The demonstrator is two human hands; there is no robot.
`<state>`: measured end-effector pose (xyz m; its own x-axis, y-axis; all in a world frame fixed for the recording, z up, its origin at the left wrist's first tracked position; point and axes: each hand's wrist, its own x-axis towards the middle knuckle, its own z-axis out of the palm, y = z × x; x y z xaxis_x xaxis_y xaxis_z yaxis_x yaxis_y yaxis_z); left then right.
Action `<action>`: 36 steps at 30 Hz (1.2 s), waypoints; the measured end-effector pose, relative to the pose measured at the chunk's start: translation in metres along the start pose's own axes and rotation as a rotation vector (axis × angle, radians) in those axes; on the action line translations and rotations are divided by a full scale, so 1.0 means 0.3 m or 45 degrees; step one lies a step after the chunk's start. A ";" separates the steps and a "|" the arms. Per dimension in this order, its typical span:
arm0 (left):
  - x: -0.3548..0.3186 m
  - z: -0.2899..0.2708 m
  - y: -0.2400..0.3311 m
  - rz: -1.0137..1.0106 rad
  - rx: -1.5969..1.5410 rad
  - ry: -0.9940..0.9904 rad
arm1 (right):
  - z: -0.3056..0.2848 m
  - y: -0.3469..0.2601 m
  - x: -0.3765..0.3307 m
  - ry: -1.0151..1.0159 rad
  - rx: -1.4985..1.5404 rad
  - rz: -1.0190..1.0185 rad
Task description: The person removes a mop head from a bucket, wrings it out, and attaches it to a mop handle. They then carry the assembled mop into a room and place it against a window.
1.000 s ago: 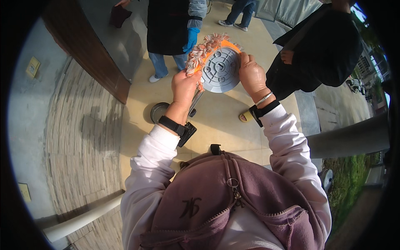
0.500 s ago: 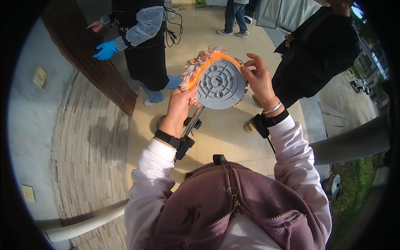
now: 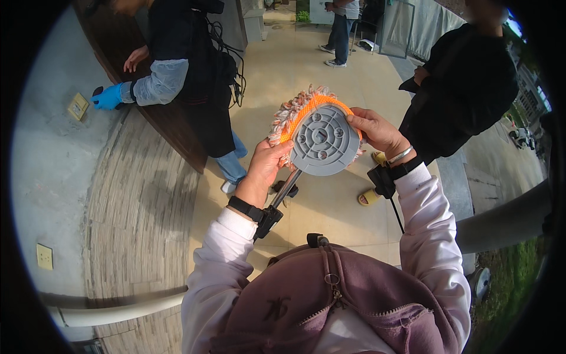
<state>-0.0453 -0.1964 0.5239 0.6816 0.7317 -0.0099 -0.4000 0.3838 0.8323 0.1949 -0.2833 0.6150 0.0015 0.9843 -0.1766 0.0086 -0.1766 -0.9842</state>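
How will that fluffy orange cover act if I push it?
The fluffy orange cover probably squishes, because its strands stick out loosely. It's likely floppy too: its mesh edge curves along the grey disc, which looks stiffer.

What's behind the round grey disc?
Orange mesh and shaggy fringe show past the disc at upper left; a metal pole shows below. The disc hides its far side and any join with the pole.

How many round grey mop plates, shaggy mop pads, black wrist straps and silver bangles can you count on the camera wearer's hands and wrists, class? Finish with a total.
Round grey mop plate: 1
Shaggy mop pad: 1
Black wrist straps: 2
Silver bangle: 1
Total: 5
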 end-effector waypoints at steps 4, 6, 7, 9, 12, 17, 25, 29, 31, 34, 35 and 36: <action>0.005 -0.009 0.008 -0.072 -0.053 0.030 | 0.059 0.031 0.006 -0.055 0.183 -0.228; 0.010 -0.017 0.023 -0.097 0.059 0.000 | 0.065 0.033 0.011 0.062 0.075 -0.224; 0.012 -0.024 0.035 -0.107 0.147 -0.015 | 0.069 0.036 0.014 0.108 0.024 -0.225; 0.013 -0.017 0.043 -0.017 0.294 0.005 | 0.074 0.036 0.019 0.196 -0.010 -0.211; 0.017 0.021 0.038 0.418 0.655 0.184 | 0.084 0.029 0.019 0.295 -0.060 -0.189; 0.033 0.027 0.067 0.489 0.728 -0.056 | 0.099 -0.005 0.007 0.442 -0.406 -0.153; 0.149 0.012 0.129 0.008 0.269 -0.161 | 0.096 -0.050 0.012 0.426 -0.778 -0.160; 0.173 0.031 0.152 -0.160 0.274 -0.259 | 0.093 -0.056 0.020 0.409 -0.838 -0.166; 0.182 0.036 0.159 -0.202 0.270 -0.278 | 0.092 -0.051 0.029 0.424 -0.832 -0.132; 0.187 0.036 0.157 -0.215 0.201 -0.260 | 0.088 -0.030 0.031 0.404 -0.736 -0.209; 0.186 0.035 0.151 -0.202 0.161 -0.269 | 0.084 -0.018 0.025 0.420 -0.677 -0.300; 0.185 0.035 0.145 -0.202 0.129 -0.260 | 0.079 -0.004 0.016 0.452 -0.613 -0.395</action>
<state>-0.0185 -0.1449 0.5655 0.8442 0.5345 -0.0410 -0.2224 0.4188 0.8804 0.1711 -0.2785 0.6151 0.2548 0.9444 0.2080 0.5066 0.0529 -0.8606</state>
